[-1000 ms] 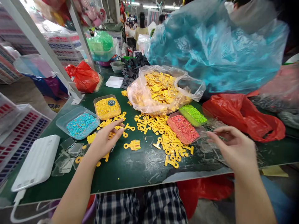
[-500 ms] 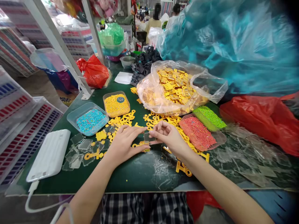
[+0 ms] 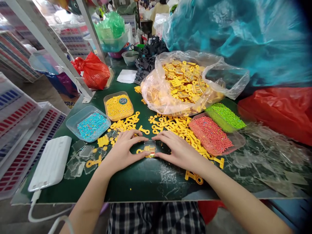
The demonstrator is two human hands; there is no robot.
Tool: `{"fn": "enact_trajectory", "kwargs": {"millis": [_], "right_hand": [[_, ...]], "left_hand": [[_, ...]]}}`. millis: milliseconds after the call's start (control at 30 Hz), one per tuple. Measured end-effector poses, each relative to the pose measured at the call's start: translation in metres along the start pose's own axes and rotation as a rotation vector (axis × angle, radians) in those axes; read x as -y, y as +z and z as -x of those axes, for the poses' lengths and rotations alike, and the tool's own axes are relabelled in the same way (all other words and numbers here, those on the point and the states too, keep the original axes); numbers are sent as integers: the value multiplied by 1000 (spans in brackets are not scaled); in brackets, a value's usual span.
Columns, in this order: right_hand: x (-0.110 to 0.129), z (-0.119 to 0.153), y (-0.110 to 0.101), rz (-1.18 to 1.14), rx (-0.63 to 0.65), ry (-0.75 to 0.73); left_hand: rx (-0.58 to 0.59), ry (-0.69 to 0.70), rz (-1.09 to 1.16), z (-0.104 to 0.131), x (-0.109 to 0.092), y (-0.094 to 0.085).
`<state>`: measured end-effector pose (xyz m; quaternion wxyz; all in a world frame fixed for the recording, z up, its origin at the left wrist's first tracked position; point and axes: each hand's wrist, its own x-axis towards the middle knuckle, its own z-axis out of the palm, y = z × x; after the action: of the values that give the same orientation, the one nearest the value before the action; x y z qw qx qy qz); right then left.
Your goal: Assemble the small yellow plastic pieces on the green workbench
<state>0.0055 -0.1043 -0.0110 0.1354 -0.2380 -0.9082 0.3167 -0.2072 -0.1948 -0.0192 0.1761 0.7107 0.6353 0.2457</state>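
Observation:
Between my two hands, low over the green table, is a small yellow piece with a clear cover (image 3: 149,149). My left hand (image 3: 126,148) grips its left side with thumb and index finger. On the right side, my right hand (image 3: 174,148) pinches it the same way. Loose yellow pieces (image 3: 175,125) lie just beyond my hands. Left of my left hand are clear plastic squares (image 3: 86,151). A tray of blue beads (image 3: 91,125) and a box of yellow beads (image 3: 119,105) stand at the left; trays of red beads (image 3: 212,135) and green beads (image 3: 226,115) stand at the right.
A clear bag of yellow pieces (image 3: 182,84) sits behind the loose ones. A white power bank (image 3: 51,162) with a cable lies at the left edge. Thin clear sheets (image 3: 263,162) cover the right side. Black parts (image 3: 151,55) and a red bag (image 3: 94,71) are farther back.
My right hand has lowered and its curled fingers have extended to the piece's right side. The clear cover now lies over the yellow piece. The view has tilted slightly downward.

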Motion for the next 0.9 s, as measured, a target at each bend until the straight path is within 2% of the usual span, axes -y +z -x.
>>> {"fn": "enact_trajectory", "kwargs": {"millis": [67,133,233,300,467,667,800,900], "right_hand": [[2,-1,2,-61,-72,24],[3,-2,3,-206,-137,112],[5,-4,3,-502,-59,233],[6,-6,3,-666,7,251],[7,-9,10,-867,-40,196],[8,-8,15,-742,-123,192],[9,-6,18,-500,-297,25],[9,-5,20,-388,-347,-49]], "left_hand": [[-22,-8,32,0,-3,-2],[-84,-17,78,0,-6,-4],[-246,12,126,0,-8,-3],[-335,42,128,1,-8,0],[-349,41,94,0,-8,5],[-344,39,60,-1,-9,6],[-340,46,57,-2,-8,8],[-349,61,53,-2,-7,9]]}}
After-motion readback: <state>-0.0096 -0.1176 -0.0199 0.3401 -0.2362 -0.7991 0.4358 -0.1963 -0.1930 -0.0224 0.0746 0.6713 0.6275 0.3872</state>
